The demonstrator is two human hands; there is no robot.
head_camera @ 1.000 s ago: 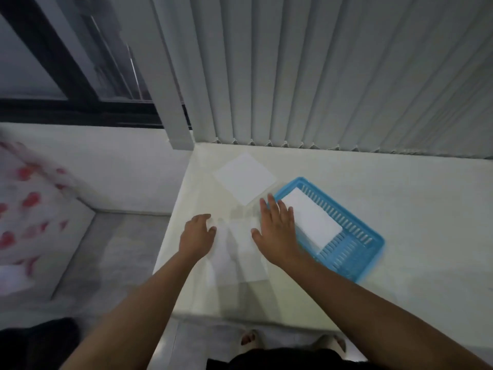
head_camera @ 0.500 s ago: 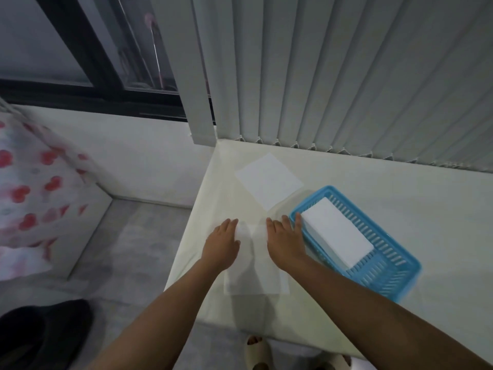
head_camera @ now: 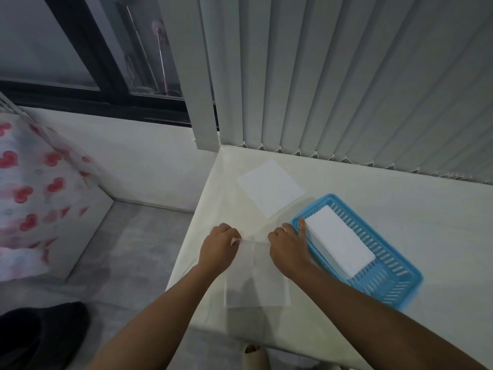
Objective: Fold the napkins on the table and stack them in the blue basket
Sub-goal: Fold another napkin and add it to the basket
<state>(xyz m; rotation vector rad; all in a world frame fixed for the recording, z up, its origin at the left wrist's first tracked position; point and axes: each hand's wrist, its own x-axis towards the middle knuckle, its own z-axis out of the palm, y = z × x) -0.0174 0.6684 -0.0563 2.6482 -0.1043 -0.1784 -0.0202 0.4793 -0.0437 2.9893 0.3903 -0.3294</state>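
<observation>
White and thin, the napkin (head_camera: 257, 279) in hand lies at the near edge of the surface (head_camera: 400, 209), just beside the blue basket (head_camera: 405, 295), which already holds a folded stack (head_camera: 338, 244). Half a second ago both hands lay flat on its far edge with fingers straight; now the fingers are curled. The left hand (head_camera: 220, 249) has its grip closed on the far left corner, which stands a little off the surface between thumb and fingers. The right hand (head_camera: 289, 248) bunches at the far right corner and looks to pinch it the same way, though the knuckles hide the contact; one finger sticks out straight against the basket's rim. That switch from pressing to pinching suggests the smoothing is over and the fold is about to start, most likely by drawing the far edge toward the near one. A second napkin (head_camera: 270, 186) lies flat and unfolded farther back, so at least one more round is left.
</observation>
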